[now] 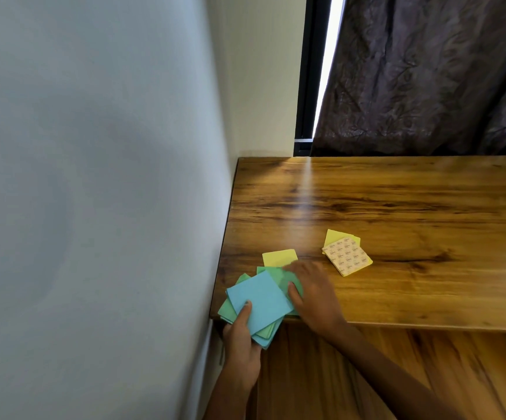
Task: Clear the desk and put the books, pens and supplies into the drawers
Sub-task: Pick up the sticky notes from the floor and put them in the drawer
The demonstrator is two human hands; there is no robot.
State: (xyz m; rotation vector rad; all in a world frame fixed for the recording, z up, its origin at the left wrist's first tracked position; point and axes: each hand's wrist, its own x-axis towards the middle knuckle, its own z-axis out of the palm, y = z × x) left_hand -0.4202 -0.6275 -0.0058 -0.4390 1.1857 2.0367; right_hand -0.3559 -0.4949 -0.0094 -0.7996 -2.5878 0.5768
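A fanned stack of blue and green sticky notes overhangs the near left corner of the wooden desk. My left hand grips that stack from below, thumb on the top blue sheet. My right hand lies flat on green notes beside the stack, fingers spread. A yellow note peeks out just beyond my right hand. Farther right lies a yellow pad, flipped so its printed backing faces up, with loose yellow sheets under it.
A grey wall runs along the desk's left edge. A dark curtain hangs behind the desk. Wood-look floor shows below the front edge. No drawers are in view.
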